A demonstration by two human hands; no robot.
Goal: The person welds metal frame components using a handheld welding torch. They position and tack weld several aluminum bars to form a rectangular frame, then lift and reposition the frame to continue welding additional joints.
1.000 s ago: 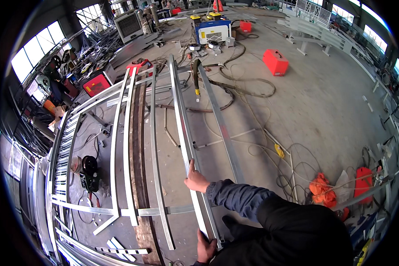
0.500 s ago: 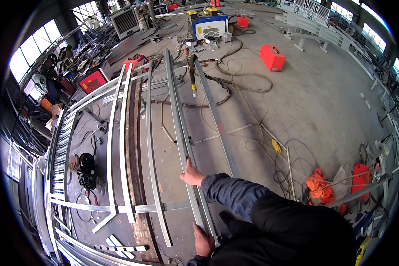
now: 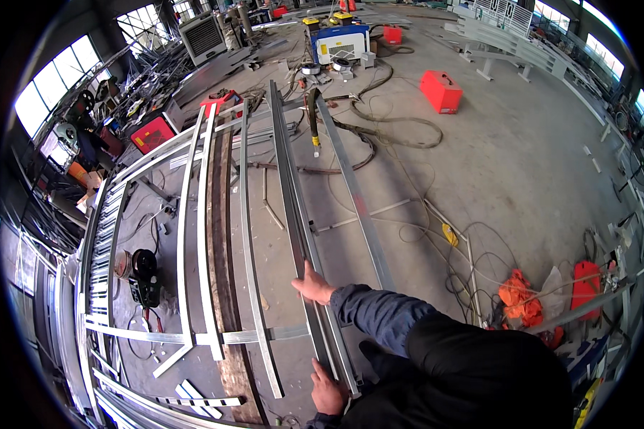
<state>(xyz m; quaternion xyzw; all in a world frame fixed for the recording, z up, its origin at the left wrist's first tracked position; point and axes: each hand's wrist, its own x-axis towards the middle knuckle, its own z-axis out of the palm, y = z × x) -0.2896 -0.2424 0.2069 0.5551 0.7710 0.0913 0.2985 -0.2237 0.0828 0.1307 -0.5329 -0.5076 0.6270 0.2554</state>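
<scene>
One long metal tube points away over the frame's near rail; the right hand lies across it, the left hand sits at its near end, both half curled, and I can't tell how tight

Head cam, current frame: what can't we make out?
All in the head view:
Right hand, underside grip: hidden by the hand itself and the metal rail.
Left hand, fingertips: hidden behind the hand and rail.
Metal lengths at lower left, near ends: cut off by the lower edge.
Clutter pile, individual pieces: too small and crowded.
</scene>
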